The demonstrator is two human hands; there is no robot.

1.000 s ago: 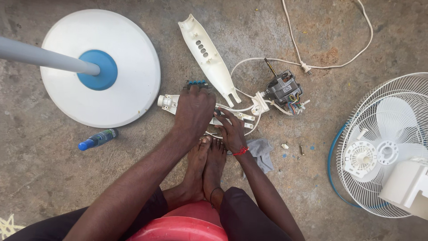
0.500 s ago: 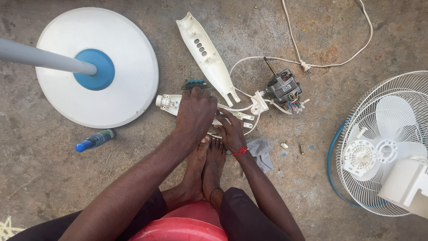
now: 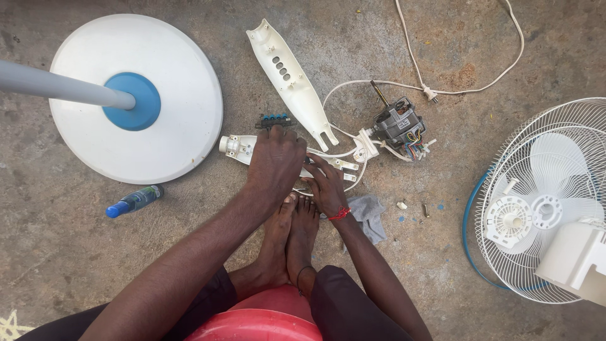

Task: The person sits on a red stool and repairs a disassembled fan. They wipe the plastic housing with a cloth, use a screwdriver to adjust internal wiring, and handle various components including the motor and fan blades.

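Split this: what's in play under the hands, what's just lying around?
In hand:
left hand
right hand
white plastic switch housing
white wires

Lying about:
round white fan base
small blue-capped bottle
wire fan grille
grey rag

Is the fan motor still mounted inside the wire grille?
No, the motor lies bare on the concrete floor, apart from the wire grille at the right.

On the concrete floor: one round white fan base with blue hub, two long white plastic housing shells, one grey electric motor, one white wire fan guard, one small blue-capped bottle.
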